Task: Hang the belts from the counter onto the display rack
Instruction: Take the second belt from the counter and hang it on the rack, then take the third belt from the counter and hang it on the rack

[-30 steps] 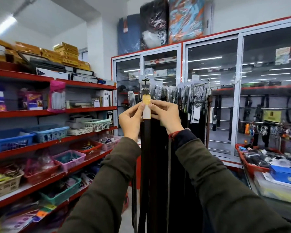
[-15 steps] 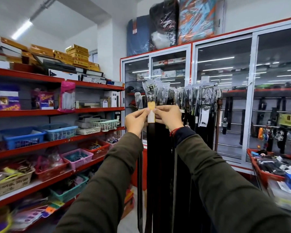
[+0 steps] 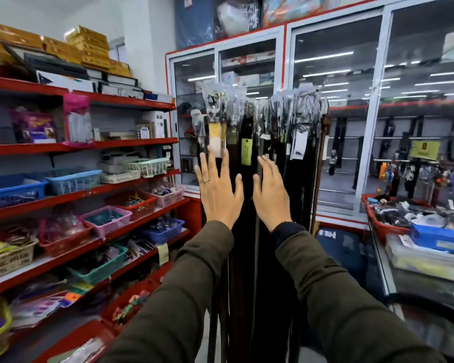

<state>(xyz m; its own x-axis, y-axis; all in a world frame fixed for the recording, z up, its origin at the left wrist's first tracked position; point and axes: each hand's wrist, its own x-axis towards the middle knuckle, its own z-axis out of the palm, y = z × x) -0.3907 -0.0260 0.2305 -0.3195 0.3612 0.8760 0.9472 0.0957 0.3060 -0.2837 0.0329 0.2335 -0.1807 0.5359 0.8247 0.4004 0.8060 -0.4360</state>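
Observation:
Several dark belts (image 3: 247,205) hang side by side from the display rack (image 3: 307,94), their buckles wrapped in clear plastic at the top. The leftmost one carries a yellow and white tag (image 3: 216,137). My left hand (image 3: 218,191) is raised flat with fingers spread, just below that tag and in front of the belts. My right hand (image 3: 270,192) is held the same way beside it, also open. Neither hand holds anything. The lower ends of the belts are hidden behind my sleeves.
Red shelves (image 3: 89,145) with baskets and boxed goods run along the left. A glass-door cabinet (image 3: 336,121) stands behind the rack. At the right, a counter (image 3: 393,284) carries a red tray (image 3: 378,224) of goods and a blue box (image 3: 438,237).
Both hands have let go of the tagged belt near its buckle and dropped lower, opening flat with fingers spread. The belt now hangs on the rack by itself.

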